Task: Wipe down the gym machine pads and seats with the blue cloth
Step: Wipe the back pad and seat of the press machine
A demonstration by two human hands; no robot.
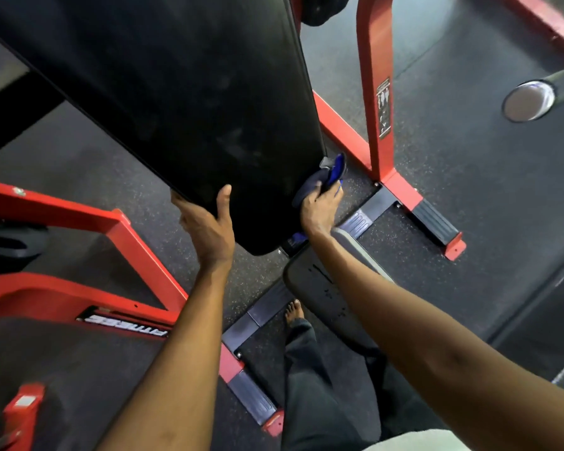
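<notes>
Blue cloth (331, 175) is bunched in the right hand (318, 209), whose fingers curl round it and hold it at the lower right edge of the big black back pad (176, 109). The left hand (209, 226) grips the pad's opposite lower edge, thumb on the face, fingers behind. Just below is a smaller black seat (310, 281), and a red frame (375, 76) stands on the rubber floor (469, 157).

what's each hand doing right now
Left hand: grips the lower edge of the back pad.
Right hand: holds the blue cloth against the pad's side.

Upside-down white lettering, not legible, on black nameplate (124, 322); pictogram sticker (384, 107) on red upright (373, 60)
</notes>
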